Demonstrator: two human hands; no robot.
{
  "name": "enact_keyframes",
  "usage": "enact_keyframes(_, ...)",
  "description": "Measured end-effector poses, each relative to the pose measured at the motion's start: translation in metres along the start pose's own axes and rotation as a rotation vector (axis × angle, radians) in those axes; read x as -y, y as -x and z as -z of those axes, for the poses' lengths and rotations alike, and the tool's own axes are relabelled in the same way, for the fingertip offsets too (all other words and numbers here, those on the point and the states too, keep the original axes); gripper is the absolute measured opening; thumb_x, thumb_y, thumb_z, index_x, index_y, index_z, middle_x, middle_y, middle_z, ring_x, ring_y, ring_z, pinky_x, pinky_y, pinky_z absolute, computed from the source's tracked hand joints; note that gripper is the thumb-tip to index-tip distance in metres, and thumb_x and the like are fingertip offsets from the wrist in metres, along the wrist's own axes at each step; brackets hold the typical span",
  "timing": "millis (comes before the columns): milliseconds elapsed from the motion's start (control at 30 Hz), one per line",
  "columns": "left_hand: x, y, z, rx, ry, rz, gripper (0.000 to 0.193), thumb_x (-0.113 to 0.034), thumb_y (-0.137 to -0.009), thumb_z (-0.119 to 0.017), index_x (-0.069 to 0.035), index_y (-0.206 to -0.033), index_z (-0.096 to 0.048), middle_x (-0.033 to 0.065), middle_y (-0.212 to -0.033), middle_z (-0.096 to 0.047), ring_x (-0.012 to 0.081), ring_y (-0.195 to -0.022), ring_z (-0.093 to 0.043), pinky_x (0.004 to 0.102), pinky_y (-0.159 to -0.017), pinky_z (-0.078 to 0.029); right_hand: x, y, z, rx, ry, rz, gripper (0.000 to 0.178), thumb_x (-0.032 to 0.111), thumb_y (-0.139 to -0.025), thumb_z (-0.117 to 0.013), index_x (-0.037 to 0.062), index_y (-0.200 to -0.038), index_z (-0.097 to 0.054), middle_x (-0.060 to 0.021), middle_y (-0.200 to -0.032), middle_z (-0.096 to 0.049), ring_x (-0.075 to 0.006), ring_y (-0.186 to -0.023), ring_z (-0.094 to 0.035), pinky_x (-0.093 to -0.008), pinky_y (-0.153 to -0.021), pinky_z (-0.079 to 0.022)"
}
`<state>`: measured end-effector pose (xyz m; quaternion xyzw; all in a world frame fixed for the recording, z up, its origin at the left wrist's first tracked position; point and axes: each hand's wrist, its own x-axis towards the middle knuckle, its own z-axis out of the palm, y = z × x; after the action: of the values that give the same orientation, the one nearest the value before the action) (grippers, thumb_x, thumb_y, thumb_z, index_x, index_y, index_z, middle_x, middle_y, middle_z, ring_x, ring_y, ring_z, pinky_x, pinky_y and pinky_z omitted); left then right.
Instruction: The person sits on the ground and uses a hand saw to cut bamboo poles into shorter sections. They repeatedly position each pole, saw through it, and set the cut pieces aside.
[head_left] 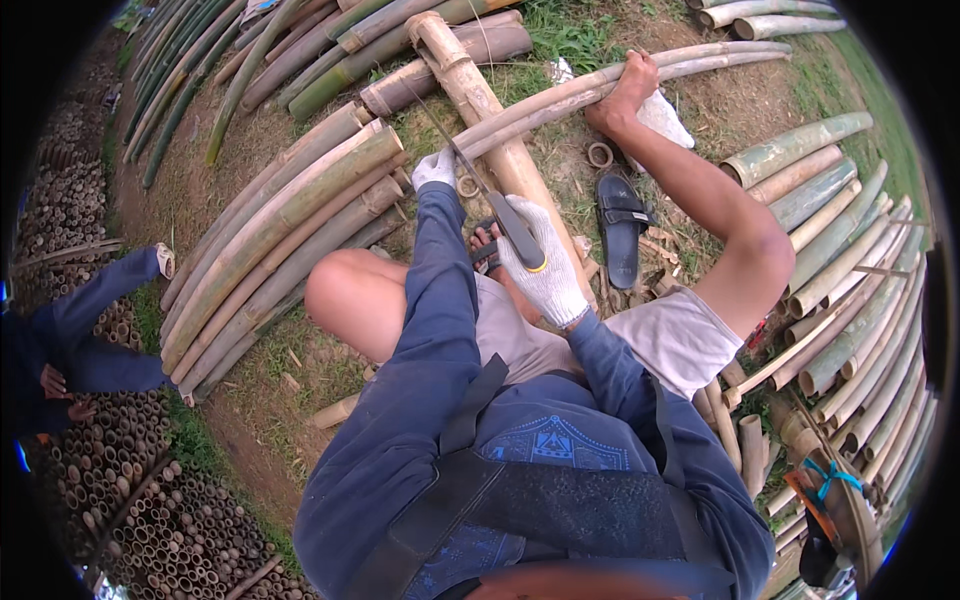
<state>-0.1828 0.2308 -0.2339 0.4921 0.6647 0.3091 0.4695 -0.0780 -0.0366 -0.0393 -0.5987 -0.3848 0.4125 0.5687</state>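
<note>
Laid across the thick pole (525,175), the bamboo (548,104) looks stiff and slick, best held near its end, where the left hand (435,168) grips it; the right hand (548,265) clasps the saw's handle (518,232).

- pale bamboo (548,106): long, slender, one end in the left fingers (443,160)
- saw (514,228): dark handle (yellow-ringed) within the right fingers (536,222), narrow blade beyond them, passing beside the left
</note>
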Motion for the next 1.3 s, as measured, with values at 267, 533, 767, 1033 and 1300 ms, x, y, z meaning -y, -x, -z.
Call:
enact_keyframes(267,-0.001,-0.009,-0.013,-0.115,0.055,-0.177,0.041,-0.035,-0.095,-0.078,0.005,-0.105,-0.078,0.0184,-0.094,-0.08,0.0253,-0.086,-0.075,0.0392,-0.083,-0.057,-0.005,0.087,0.036,-0.048,0.404,0.184,0.057,0.003,-0.089,-0.077,0.0012,-0.142,-0.055,-0.0213,-0.138,-0.063,-0.0372,-0.126,-0.064,-0.0423,-0.107,-0.05)
enact_keyframes(533,0.021,-0.024,-0.009,-0.023,0.035,-0.117,0.046,-0.04,-0.097,-0.075,0.004,-0.113,-0.077,0.0125,-0.089,-0.077,0.0179,-0.071,-0.068,0.034,-0.063,-0.052,0.016,0.035,0.023,-0.071,0.323,0.251,0.054,0.005,-0.088,-0.077,0.0017,-0.139,-0.059,-0.0188,-0.137,-0.065,-0.037,-0.127,-0.064,-0.0424,-0.108,-0.05)
enact_keyframes(767,0.007,-0.019,-0.01,-0.083,-0.06,-0.062,0.043,-0.037,-0.093,-0.078,0.005,-0.103,-0.078,0.0186,-0.093,-0.08,0.0246,-0.085,-0.075,0.0385,-0.084,-0.057,-0.023,-0.033,-0.011,-0.045,0.217,0.227,0.054,0.004,-0.092,-0.073,0.0,-0.143,-0.055,-0.0193,-0.137,-0.064,-0.0318,-0.13,-0.062,-0.0373,-0.11,-0.047)
enact_keyframes(1033,0.007,-0.01,-0.003,-0.032,0.016,-0.113,0.042,-0.034,-0.095,-0.078,0.006,-0.106,-0.078,0.0145,-0.09,-0.079,0.0195,-0.079,-0.072,0.0367,-0.076,-0.057,0.029,0.132,0.056,-0.083,0.442,0.156,0.055,-0.002,-0.086,-0.076,0.0014,-0.139,-0.059,-0.02,-0.134,-0.067,-0.0363,-0.125,-0.066,-0.0418,-0.106,-0.052)
enact_keyframes(1300,0.0,-0.013,-0.002,-0.031,-0.078,-0.125,0.047,-0.039,-0.094,-0.077,0.006,-0.107,-0.078,0.0182,-0.092,-0.08,0.0228,-0.083,-0.075,0.0368,-0.08,-0.058,-0.045,-0.056,-0.012,-0.031,0.113,0.178,0.05,0.014,-0.093,-0.073,0.0062,-0.141,-0.058,-0.0174,-0.136,-0.064,-0.0349,-0.128,-0.061,-0.0395,-0.109,-0.048)
